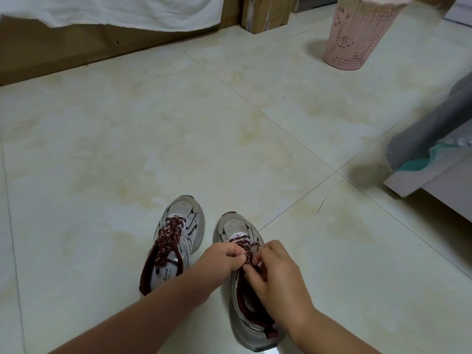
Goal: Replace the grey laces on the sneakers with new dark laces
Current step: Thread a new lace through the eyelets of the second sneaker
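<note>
While the left grey mesh sneaker (176,241) on the pale tiled floor (178,139) already looks fully laced, the left hand (221,258) and right hand (275,274) each pinch the dark maroon speckled lace (249,254) over the right grey sneaker (245,315), seemingly at the final tying.

sneakers x2 (176,241) | dark laces x2 (169,236) | hands x2 (224,256) | pink bin x1 (357,39)
</note>
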